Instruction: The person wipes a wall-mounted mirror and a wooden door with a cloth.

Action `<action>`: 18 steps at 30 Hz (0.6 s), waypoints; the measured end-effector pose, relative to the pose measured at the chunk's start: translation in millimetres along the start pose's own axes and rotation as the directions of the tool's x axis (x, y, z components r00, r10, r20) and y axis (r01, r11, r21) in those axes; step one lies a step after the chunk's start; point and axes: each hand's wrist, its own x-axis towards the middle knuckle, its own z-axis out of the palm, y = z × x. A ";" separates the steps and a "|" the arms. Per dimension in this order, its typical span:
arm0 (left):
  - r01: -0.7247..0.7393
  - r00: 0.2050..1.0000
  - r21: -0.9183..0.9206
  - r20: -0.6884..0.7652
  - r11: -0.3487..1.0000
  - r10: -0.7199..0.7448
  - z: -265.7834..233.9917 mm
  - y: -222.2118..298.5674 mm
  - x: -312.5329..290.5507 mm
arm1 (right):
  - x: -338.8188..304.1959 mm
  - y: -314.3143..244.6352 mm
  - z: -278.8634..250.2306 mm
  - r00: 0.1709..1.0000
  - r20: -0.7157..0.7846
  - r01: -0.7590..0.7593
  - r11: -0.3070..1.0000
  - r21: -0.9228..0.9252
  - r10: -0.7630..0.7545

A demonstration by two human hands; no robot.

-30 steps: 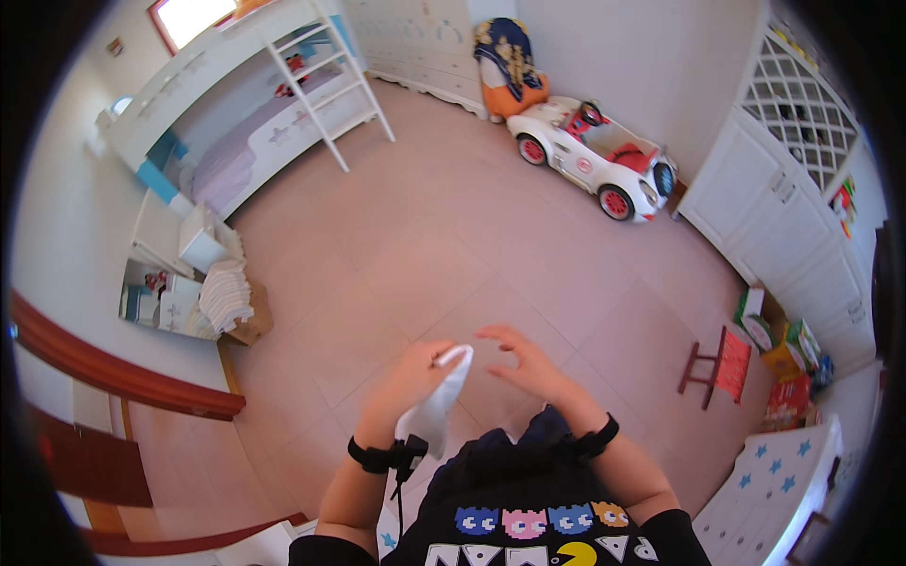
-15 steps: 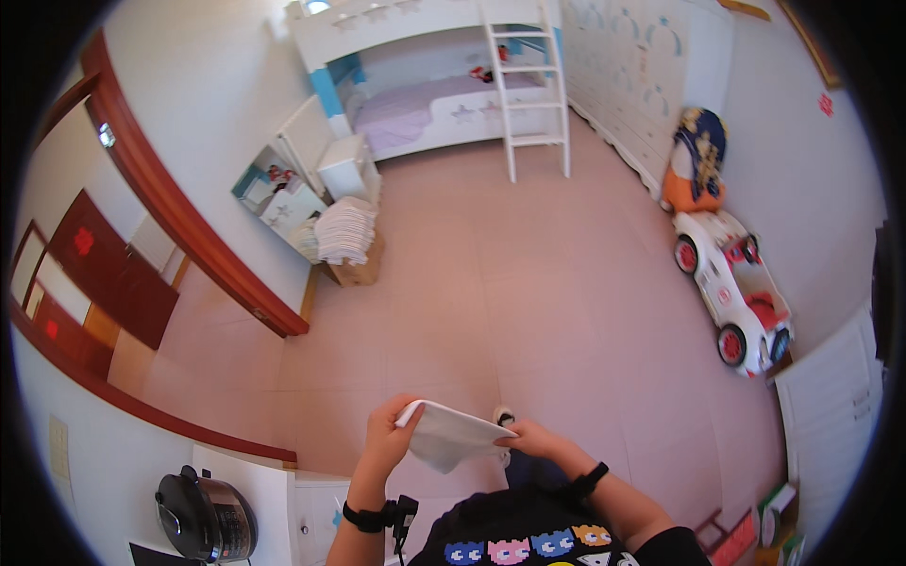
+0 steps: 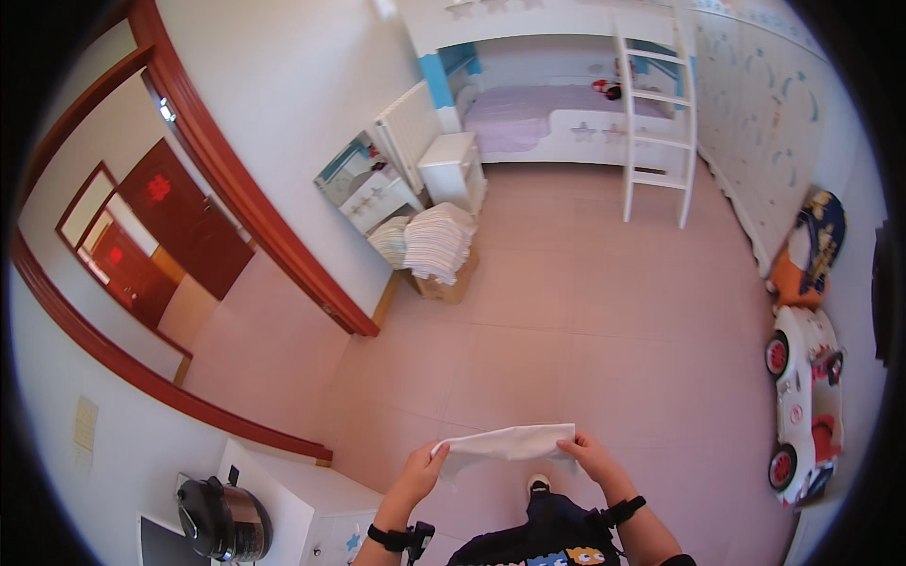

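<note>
1. The cloth (image 3: 510, 441) was of thin fabric, smooth and soft in its look, and it formed a long, wide strip.
2. The floor (image 3: 604, 311) below it was of flat pinkish tiles, with fine straight joints and a weak shine.
3. The left hand (image 3: 421, 472) pinched the left end of the cloth between the thumb and the bent fingers.
4. The right hand (image 3: 592, 457) pinched the other end, near the upper corner, with the thumb lying on the fabric.
5. So the cloth was between the two hands, touching both, and it hung above the floor in front of the person.
6. It was plain white; its upper edge was bright and almost straight, while the lower part looked more grey, with shallow folds.
7. A black band (image 3: 387, 539) was around the left wrist. A shoe (image 3: 538, 484) showed just below the cloth.
8. At the lower left stood a round, glossy, dark cooker (image 3: 224, 519). Farther away, striped fabrics (image 3: 439, 241) lay in a soft heap on a cardboard box (image 3: 455, 284), and a white toy car (image 3: 804, 401) with red wheels stood at the right.
</note>
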 end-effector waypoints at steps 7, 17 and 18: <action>0.310 0.896 -0.296 -0.227 0.903 -0.382 -22.2 -23.3 22.3 | 118.5 -14.3 72.3 0.957 0.291 0.047 0.994 -0.096 -0.017; 0.090 0.878 -0.156 -0.454 0.984 -0.153 -64.6 -34.5 81.3 | 167.9 -85.9 263.4 0.824 0.475 0.528 0.723 -0.446 -0.309; 0.083 0.874 -0.166 -0.461 0.983 -0.152 -78.8 -30.8 88.1 | 175.4 -87.8 276.8 0.820 0.451 0.544 0.723 -0.426 -0.352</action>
